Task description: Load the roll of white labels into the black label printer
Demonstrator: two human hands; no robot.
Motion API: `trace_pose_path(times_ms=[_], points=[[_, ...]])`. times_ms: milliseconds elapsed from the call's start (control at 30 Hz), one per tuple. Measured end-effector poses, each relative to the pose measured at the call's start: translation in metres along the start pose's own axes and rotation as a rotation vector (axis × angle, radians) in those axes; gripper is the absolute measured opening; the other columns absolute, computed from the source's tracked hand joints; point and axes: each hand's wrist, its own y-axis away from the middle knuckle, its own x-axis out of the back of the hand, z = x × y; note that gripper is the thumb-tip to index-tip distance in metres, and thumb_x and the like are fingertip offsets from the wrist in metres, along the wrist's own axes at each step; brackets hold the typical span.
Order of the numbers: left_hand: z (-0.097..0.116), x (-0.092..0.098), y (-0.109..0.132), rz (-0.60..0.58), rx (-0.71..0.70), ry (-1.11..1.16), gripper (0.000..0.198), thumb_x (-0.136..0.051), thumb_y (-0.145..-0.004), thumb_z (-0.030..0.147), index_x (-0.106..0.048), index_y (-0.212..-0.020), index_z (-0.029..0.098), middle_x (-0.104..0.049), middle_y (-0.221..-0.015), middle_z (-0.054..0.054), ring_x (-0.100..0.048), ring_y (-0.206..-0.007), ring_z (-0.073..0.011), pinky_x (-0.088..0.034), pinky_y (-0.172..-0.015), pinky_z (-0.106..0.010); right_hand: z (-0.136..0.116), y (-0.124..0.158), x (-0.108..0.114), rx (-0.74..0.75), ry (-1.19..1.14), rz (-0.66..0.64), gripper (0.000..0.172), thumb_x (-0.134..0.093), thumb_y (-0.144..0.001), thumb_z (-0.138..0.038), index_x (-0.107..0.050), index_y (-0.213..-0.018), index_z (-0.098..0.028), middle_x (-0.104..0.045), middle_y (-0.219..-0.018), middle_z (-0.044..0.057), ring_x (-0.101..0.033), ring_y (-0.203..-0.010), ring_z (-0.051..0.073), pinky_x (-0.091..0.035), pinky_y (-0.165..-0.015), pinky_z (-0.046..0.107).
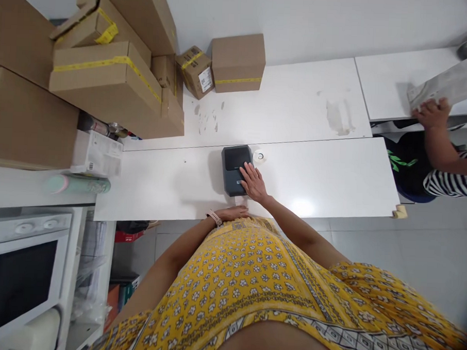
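A dark grey label printer [235, 171] sits on the white table in front of me. My right hand [254, 183] lies on its right side, fingers stretched out over the top. Out of the printer's near edge comes a short white label [240, 200]. My left hand [234, 212], with a pale watch band at the wrist, is at the table's front edge, its fingers closed at the end of that label; the fingertips are partly hidden. Touching or very near the printer's far right side is a small white roll [259, 156].
Cardboard boxes [106, 84] with yellow tape are piled at the left, and a closed box [238, 64] stands by the wall. A mint bottle [80, 184] lies at the left. A co-worker's hand [432, 112] touches a whitish package [446, 86] at the right.
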Motion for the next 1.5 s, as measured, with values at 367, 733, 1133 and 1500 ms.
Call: trace_pose_path(times_ms=[367,733,1133,1500], points=[[-0.005,0.002,-0.009,-0.097,0.118,0.309,0.042,-0.050,-0.087,0.056,-0.069,-0.092,0.019,-0.070,-0.100,-0.005,-0.061,-0.099,-0.0230,-0.044,-0.091,-0.031,0.005,0.001,-0.015,-0.030,-0.057,0.049,0.055,-0.024,-0.101,-0.033,-0.029,-0.154,-0.018,-0.019,-0.163,0.008,-0.008,-0.152,0.023,-0.020,-0.121,0.046],[-0.034,-0.006,0.016,0.251,0.621,0.800,0.064,-0.059,-0.077,0.069,-0.063,-0.108,0.014,-0.066,-0.113,-0.012,-0.061,-0.099,-0.0219,-0.048,-0.074,-0.026,0.009,0.002,-0.036,-0.463,-0.461,0.050,0.095,-0.032,-0.091,-0.071,0.008,-0.157,-0.016,-0.020,-0.161,0.017,-0.026,-0.147,0.028,-0.033,-0.115,0.047],[-0.036,-0.015,-0.021,0.414,0.544,1.371,0.030,-0.081,-0.071,0.032,-0.067,-0.088,0.012,-0.070,-0.082,-0.007,-0.067,-0.081,-0.0174,-0.052,-0.082,-0.030,0.012,0.002,-0.031,-0.487,-0.606,0.088,0.104,-0.053,-0.080,-0.073,-0.014,-0.156,-0.013,-0.024,-0.159,0.019,-0.023,-0.146,0.034,-0.022,-0.118,0.054],[-0.023,-0.013,-0.021,0.534,0.555,1.321,0.027,-0.088,-0.060,0.017,-0.062,-0.066,0.011,-0.064,-0.063,-0.002,-0.065,-0.066,-0.0146,-0.058,-0.075,-0.032,0.007,-0.001,-0.028,-0.502,-0.614,0.110,0.109,-0.064,-0.072,-0.068,-0.016,-0.154,-0.014,-0.032,-0.155,0.019,-0.029,-0.143,0.035,-0.030,-0.114,0.053]])
